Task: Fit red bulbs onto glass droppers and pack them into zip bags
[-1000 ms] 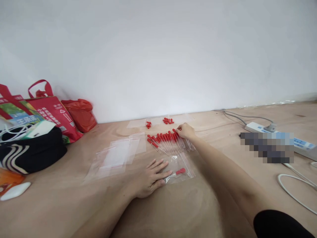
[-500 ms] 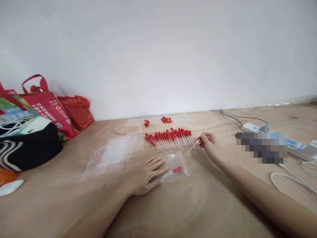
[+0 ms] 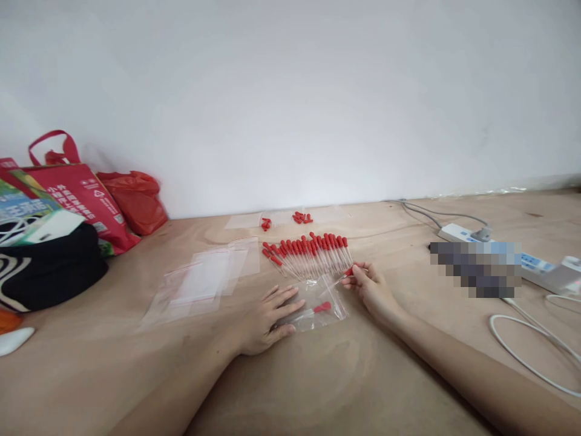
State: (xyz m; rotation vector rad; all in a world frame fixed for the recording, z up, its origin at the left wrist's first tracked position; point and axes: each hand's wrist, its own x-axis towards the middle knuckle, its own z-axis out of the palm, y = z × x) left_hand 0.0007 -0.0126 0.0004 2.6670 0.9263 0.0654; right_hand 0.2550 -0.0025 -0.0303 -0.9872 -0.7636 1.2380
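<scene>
My left hand [image 3: 271, 321] lies with fingers spread on the left part of a clear zip bag [image 3: 313, 322], pressing it to the wooden surface. Inside the bag is a dropper with a red rubber bulb [image 3: 322, 307]. My right hand [image 3: 368, 287] pinches another dropper [image 3: 348, 272] by its red bulb, its glass tip pointing left at the bag's open-looking zip end; whether the tip is inside I cannot tell. Just behind the bag, several red-bulbed droppers [image 3: 313, 251] lie side by side in a row.
A stack of flat zip bags [image 3: 204, 275] lies to the left. Loose red bulbs [image 3: 302, 217] sit near the wall. Red bags [image 3: 136, 203] and a black pouch [image 3: 54, 266] stand far left. On the right are a power strip [image 3: 535, 264], a blurred-out object [image 3: 476, 269] and a white cable [image 3: 517, 369].
My right hand has moved left and nearer, carrying the dropper from beside the row to the bag's zip end. My left hand stays on the bag. The view has shifted slightly.
</scene>
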